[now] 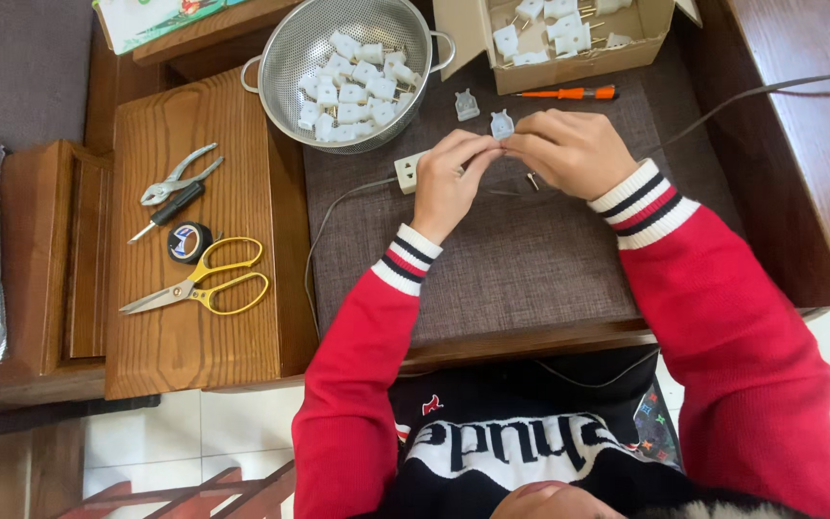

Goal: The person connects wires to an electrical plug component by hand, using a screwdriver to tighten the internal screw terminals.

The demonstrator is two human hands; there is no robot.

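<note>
Both hands meet over the brown mat [492,259] on the wooden counter [194,317]. The left hand [449,183] and the right hand [573,152] each have their fingers closed in a grip on a small white plug piece [501,125] held between them, just beyond the fingertips. A white socket block [407,171] with a thin cable lies touching the left hand's far side, and another loose plug part [467,104] lies just beyond the hands. Farther away, a metal colander [290,58] holds a heap of the same white plug parts, and to its right an open cardboard box [569,67] holds more. An orange screwdriver [569,93] lies just in front of the box. To the left on the counter are pliers [177,176], a dark screwdriver [170,210], a roll of black tape [189,242] and yellow-handled scissors [204,284].
</note>
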